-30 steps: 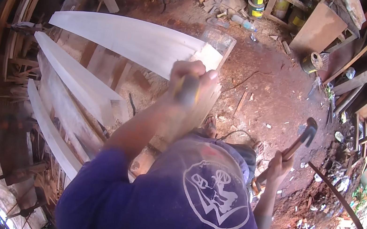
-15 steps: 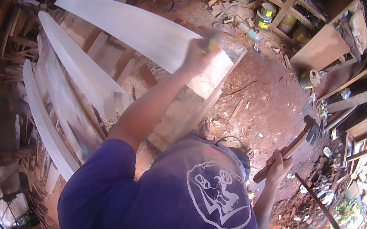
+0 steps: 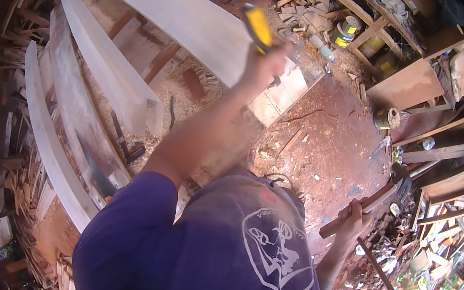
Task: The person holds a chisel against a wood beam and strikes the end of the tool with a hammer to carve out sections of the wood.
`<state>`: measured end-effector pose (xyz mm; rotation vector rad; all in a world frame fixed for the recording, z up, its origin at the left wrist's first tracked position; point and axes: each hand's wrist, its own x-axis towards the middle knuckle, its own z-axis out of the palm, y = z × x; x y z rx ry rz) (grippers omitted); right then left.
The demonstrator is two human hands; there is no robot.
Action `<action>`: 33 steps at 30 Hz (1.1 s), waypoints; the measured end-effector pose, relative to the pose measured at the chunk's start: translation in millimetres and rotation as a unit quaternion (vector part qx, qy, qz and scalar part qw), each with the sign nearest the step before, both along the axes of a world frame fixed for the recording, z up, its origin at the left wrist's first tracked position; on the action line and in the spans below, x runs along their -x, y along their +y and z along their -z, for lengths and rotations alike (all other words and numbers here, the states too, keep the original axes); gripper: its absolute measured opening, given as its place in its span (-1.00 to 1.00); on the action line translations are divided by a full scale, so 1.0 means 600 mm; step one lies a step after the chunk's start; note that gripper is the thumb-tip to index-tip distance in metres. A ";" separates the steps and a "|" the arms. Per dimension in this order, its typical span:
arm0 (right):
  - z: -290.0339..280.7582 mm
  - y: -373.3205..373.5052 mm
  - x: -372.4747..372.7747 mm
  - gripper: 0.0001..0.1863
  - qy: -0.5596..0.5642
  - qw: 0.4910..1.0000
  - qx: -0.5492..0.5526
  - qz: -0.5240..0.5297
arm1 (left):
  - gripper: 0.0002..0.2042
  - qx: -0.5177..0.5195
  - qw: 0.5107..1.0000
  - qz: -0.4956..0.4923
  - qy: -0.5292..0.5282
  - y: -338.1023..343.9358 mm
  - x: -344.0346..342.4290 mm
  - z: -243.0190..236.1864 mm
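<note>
From where I stand, the person's right hand [image 3: 355, 218] is out to the side, fingers closed round the brown wooden handle of a hammer with a dark metal head [image 3: 368, 204], up in the air over the reddish-brown dirt floor [image 3: 336, 151]. The left hand [image 3: 267, 65] is a little blurred, but it looks wrapped round a tool with a rounded yellow-and-black handle [image 3: 257, 27], above the broad end of a long, pale, curved wooden board [image 3: 174, 10]. Whether that fist or the tool's lower end touches the wood, I can't tell.

I'd expect the hammer to be stiff and head-heavy, best held well back along the handle, about where the fingers sit now; dusty wood might slip a bit in a sweaty palm. The yellow-and-black tool looks light and rigid, and its thick handle is surely the place to hold it. The board I'd judge stiff and fairly heavy, a load for 2 hands, with its thin edges liable to chip.

The hammer's long axis slants: butt toward the person's body, head away and to the right. The other tool's handle leans, its top up and to the left. The board runs from its narrower far-left tip down to the right, ending below the left hand in a squared, line-marked face.
</note>
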<state>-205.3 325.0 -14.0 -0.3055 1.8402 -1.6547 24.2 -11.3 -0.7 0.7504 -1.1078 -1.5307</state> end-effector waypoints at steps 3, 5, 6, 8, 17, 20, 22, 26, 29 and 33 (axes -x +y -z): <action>-0.005 -0.007 -0.005 -0.87 -0.014 1.000 0.001 0.006 | -0.60 -0.032 0.992 0.070 0.103 -0.036 -0.027 0.013; -0.004 -0.012 -0.009 -0.87 -0.021 1.000 -0.003 0.008 | -0.60 -0.024 0.992 0.076 0.099 -0.039 -0.024 0.018; -0.005 -0.015 -0.008 -0.88 -0.028 1.000 0.001 -0.012 | -0.60 -0.014 0.992 0.079 0.097 -0.040 -0.020 0.017; -0.014 -0.025 -0.012 -0.89 -0.032 0.999 0.001 -0.029 | -0.60 -0.012 0.994 0.072 0.085 -0.040 -0.011 0.016; -0.034 -0.059 -0.016 -0.89 -0.001 0.996 -0.007 -0.090 | -0.62 0.047 0.999 0.023 -0.008 -0.023 0.006 0.018; -0.058 -0.079 -0.018 -0.88 0.036 0.989 -0.051 -0.137 | -0.67 0.111 0.992 0.010 -0.067 -0.017 0.006 0.031; -0.073 -0.096 -0.010 -0.89 0.131 0.973 -0.088 -0.165 | -0.71 0.120 0.988 0.027 -0.089 -0.011 0.016 0.026; -0.194 -0.164 0.007 -0.79 0.532 0.808 -0.062 -0.246 | -0.64 0.145 0.982 0.020 -0.121 0.009 0.040 0.012; -0.318 -0.219 0.000 -0.67 0.566 0.783 0.023 -0.256 | -0.67 0.124 0.984 0.022 -0.126 0.013 0.040 0.010; -0.376 -0.258 -0.038 -0.68 0.563 0.766 0.194 -0.241 | -0.72 0.175 0.978 0.041 -0.107 -0.004 0.044 0.029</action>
